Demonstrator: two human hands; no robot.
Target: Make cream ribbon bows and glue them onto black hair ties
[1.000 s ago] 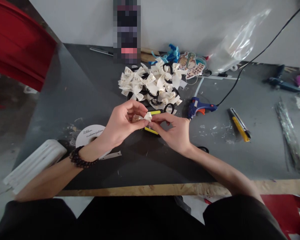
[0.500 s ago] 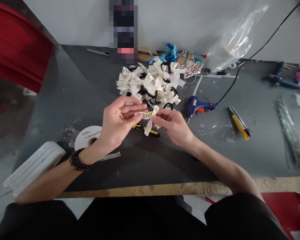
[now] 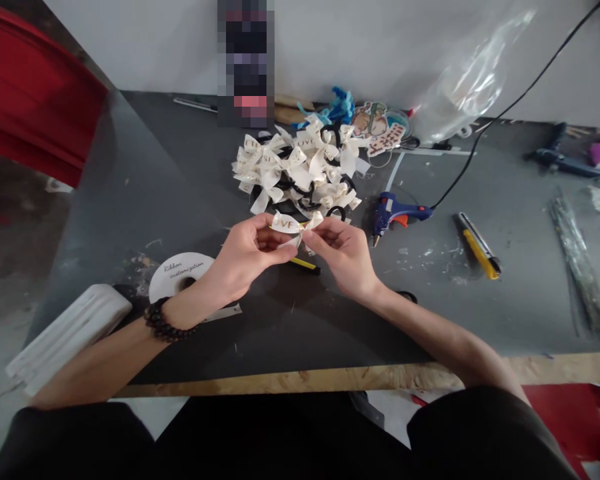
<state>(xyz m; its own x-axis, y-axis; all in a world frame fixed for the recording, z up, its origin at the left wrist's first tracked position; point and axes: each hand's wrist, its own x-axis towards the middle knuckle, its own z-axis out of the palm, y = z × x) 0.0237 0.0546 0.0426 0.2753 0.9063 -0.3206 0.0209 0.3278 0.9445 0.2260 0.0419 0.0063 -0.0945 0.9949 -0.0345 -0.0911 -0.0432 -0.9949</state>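
Note:
Between my two hands is a cream ribbon bow (image 3: 286, 223) with gold lettering on its loop. My left hand (image 3: 247, 257) pinches the bow's left side, thumb below and fingers behind. The fingertips of my right hand (image 3: 344, 252) close on the knot and right loop. Just beyond lies a pile of similar ribbon bows (image 3: 295, 160) with black hair ties among them. Under my hands a yellow and black cutter (image 3: 306, 266) is partly hidden. A white ribbon spool (image 3: 173, 270) lies by my left wrist, partly covered by it.
Right of the pile lies a blue glue gun (image 3: 393, 212) with its black cord running up the wall. A yellow utility knife (image 3: 480, 247) and a bundle of tinsel strands (image 3: 583, 267) lie farther right. A white box-shaped device (image 3: 70, 333) sits at left, near the wooden table edge (image 3: 280, 381).
My left hand has turned and closed in on the bow. Its left loop now stands spread with the lettering facing me. A black ring now shows beside my right forearm.

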